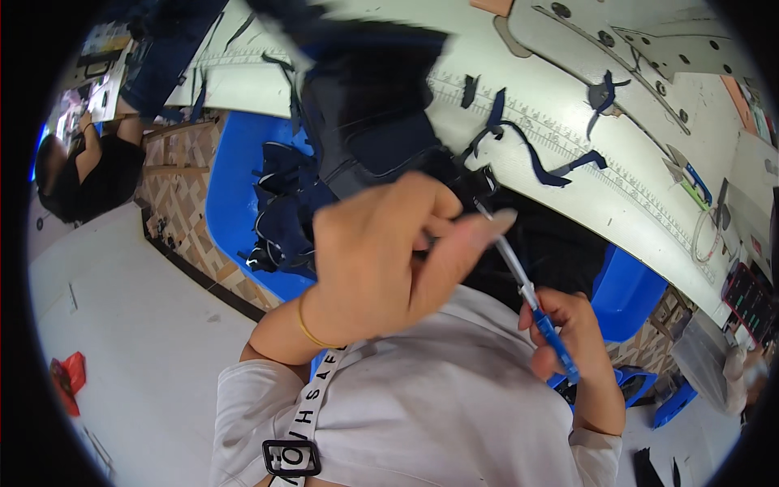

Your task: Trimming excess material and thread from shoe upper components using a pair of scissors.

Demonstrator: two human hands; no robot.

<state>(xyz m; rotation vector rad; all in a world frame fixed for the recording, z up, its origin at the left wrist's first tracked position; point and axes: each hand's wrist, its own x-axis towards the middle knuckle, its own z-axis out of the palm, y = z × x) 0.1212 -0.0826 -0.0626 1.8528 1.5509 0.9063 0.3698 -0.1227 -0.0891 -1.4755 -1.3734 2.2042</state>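
My left hand (389, 252) is blurred, its fingers curled and its thumb stretched toward a small black piece (480, 183). What its fingers hold, if anything, is hidden. In my right hand (572, 329) is a slim tool (552, 337) with a blue handle and a long silver shaft. The shaft points up and left, its far end beside my left thumb. Behind my left hand, a dark navy and black fabric piece (373, 122) drapes off the table edge, its upper part smeared by motion. Black cloth (544, 252) lies below the edge, beside the tool.
Navy scraps and strips (527, 154) lie on the white table (454, 49), near a printed ruler scale. A blue tub (231, 195) below holds more dark pieces (284, 207). Scissors (694, 183) lie far right, past a machine plate (600, 40). Another person (93, 170) sits far left.
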